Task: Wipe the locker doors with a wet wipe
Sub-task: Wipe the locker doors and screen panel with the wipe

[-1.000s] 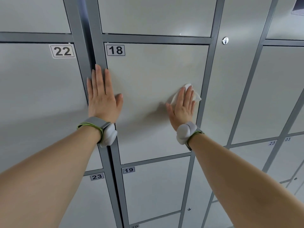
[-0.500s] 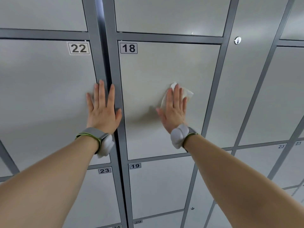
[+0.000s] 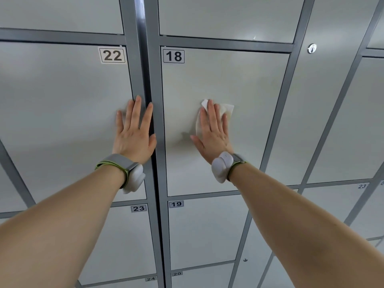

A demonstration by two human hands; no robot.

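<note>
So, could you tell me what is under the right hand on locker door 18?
A white wet wipe, pressed flat against grey metal locker door 18 by the right hand. Only its edges show; the hand hides its middle.

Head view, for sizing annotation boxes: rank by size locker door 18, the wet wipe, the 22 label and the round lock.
1. Pale grey metal locker door 18.
2. Crumpled white wet wipe, mostly under the right hand: lead over label unsure.
3. White rectangular 22 label.
4. Small round silver lock.
</note>
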